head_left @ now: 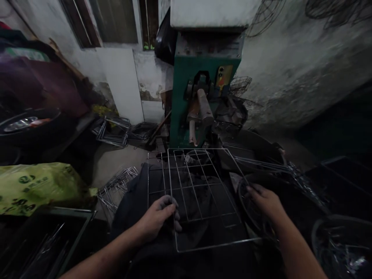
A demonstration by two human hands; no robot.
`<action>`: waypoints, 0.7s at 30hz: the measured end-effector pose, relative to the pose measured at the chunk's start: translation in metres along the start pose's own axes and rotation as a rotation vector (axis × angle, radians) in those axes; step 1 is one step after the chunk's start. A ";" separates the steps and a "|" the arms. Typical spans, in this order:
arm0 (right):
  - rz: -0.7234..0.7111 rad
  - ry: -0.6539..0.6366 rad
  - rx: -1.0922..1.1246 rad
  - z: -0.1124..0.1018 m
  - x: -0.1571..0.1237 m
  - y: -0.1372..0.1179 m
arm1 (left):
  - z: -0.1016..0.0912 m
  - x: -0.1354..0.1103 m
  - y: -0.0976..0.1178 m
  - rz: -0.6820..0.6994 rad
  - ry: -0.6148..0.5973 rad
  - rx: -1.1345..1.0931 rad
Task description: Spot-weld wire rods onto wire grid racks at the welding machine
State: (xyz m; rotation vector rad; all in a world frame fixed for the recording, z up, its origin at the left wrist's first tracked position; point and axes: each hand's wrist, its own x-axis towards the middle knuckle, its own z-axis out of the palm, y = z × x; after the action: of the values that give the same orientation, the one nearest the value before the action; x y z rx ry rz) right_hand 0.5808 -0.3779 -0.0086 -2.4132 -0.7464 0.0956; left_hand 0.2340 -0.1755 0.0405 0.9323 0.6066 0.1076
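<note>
A rectangular wire grid frame (200, 193) lies flat across my lap in front of me. My left hand (161, 217) is closed round the grid's left edge wire, fingers curled over it. My right hand (266, 201) reaches to the right of the grid, fingers bent down onto a dark round container (252, 217) holding loose wire pieces; whether it holds any is hidden. A green spot-welding machine (203, 97) with a copper arm stands just beyond the grid.
Bundles of loose wire rods (116, 190) lie on the floor at left, beside a yellow-green plastic bag (37, 186). More wire frames (113, 131) are stacked by the wall. A long bundle of rods (273, 166) lies at right. Dark trays sit at lower left and right.
</note>
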 end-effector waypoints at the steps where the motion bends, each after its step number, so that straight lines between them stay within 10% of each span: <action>1: 0.002 -0.011 0.016 -0.003 0.001 -0.006 | -0.003 -0.004 0.002 0.011 0.011 -0.002; 9: -0.108 -0.209 0.096 0.020 0.007 -0.065 | -0.042 -0.038 0.018 0.231 0.361 0.512; 21: -0.103 -0.176 -0.001 0.048 0.006 -0.062 | -0.066 -0.029 0.012 0.379 0.449 0.821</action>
State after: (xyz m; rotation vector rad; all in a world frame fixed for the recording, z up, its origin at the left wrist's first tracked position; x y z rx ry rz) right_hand 0.5442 -0.3079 -0.0115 -2.3842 -0.9494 0.2685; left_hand 0.1763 -0.1301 0.0338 1.8449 0.9053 0.4370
